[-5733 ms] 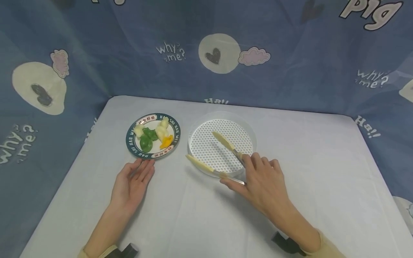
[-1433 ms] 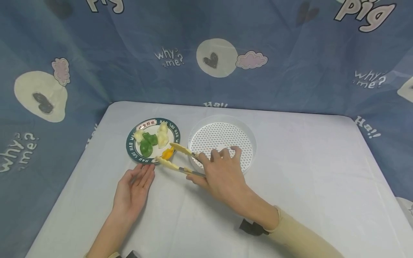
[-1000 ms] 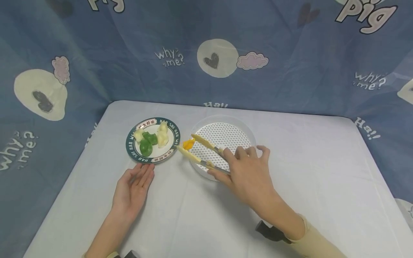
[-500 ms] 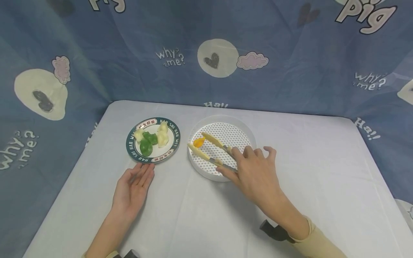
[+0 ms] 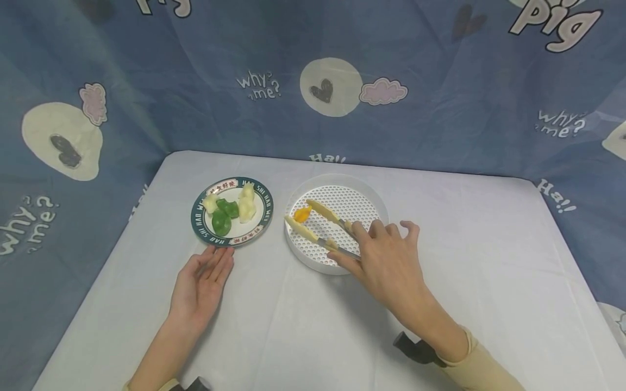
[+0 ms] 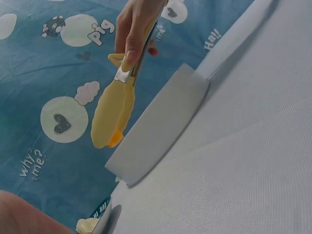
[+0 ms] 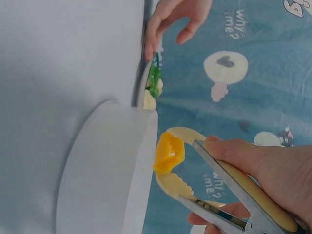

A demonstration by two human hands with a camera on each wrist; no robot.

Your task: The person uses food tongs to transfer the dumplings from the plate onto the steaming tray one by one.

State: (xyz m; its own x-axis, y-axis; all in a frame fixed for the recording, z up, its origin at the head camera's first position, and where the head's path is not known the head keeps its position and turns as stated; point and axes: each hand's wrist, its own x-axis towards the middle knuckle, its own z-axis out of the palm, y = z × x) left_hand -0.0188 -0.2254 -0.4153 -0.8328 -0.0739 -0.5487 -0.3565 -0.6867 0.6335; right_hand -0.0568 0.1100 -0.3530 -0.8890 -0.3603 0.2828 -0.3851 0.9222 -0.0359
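Observation:
My right hand (image 5: 391, 266) grips a pair of tongs (image 5: 320, 209) with metal arms and pale-yellow tips. A small orange dumpling-like piece (image 7: 169, 152) sits between those tips, over the left part of a round white steamer tray (image 5: 337, 200) with a perforated base. In the right wrist view it shows just beyond the tray's rim. My left hand (image 5: 200, 288) lies palm up with relaxed fingers, its fingertips at the near rim of a green-edged plate (image 5: 264, 206). On that plate are green pieces (image 5: 221, 222) and whitish dumpling-like pieces (image 5: 246, 203).
A white cloth (image 5: 464, 244) covers the table. Behind and to the left hangs a blue printed curtain (image 5: 195, 81). Plate and tray stand side by side with a narrow gap between them.
The tongs went left to the plate, took the orange piece and carried it right over the tray. In the last half second they hardly moved. The left hand stayed by the plate.

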